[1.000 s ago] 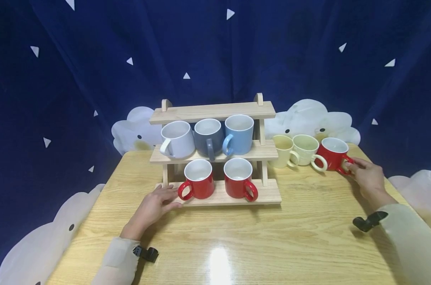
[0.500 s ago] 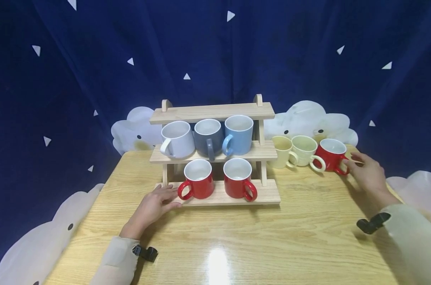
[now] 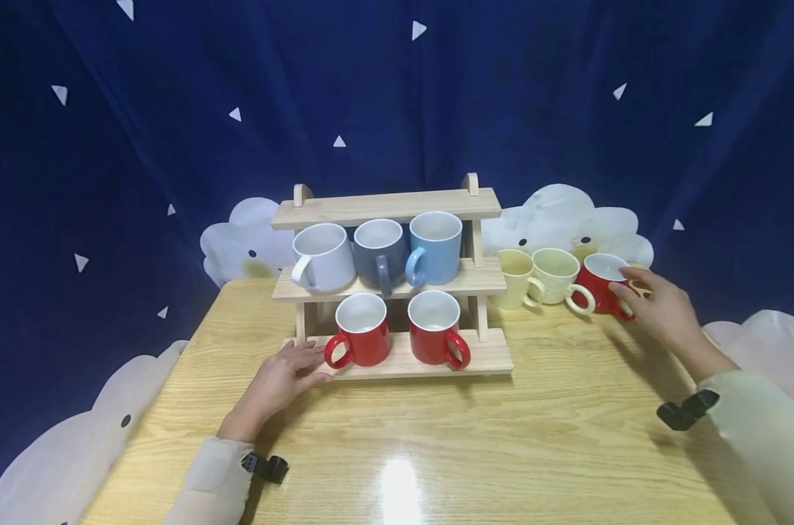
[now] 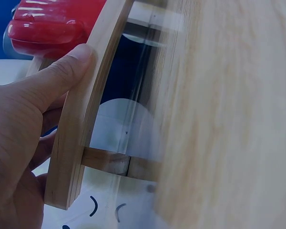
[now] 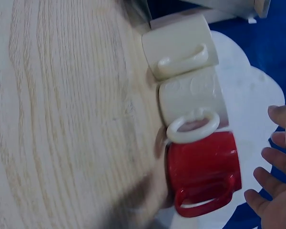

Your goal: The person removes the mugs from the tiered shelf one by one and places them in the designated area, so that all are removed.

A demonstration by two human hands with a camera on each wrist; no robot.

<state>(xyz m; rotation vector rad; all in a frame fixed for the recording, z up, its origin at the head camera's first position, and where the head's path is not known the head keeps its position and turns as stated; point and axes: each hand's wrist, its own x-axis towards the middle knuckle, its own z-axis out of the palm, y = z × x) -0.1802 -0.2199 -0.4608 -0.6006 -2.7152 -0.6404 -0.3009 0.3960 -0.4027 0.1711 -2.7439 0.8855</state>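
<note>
- Wooden rack (image 3: 390, 206): our left hand (image 3: 277, 379) is gripping its lower-left corner.
- Red mug (image 5: 204, 160) near the tabletop's (image 3: 475, 452) far-right corner: we are hovering our unclenched right hand (image 3: 664, 312) close by.

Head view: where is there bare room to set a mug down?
Bare: the top shelf; the table in front of the rack, between both sleeves. Crowded: the middle shelf, with three mugs, and by the right hand, where three more mugs stand.

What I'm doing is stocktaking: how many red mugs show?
3. Left glossy red mug and right glossy red mug, both on the bottom tier of the pale wooden rack; third glossy red mug on the wooden table, beside a pale yellow mug. Others may be hidden behind the rack.
</note>
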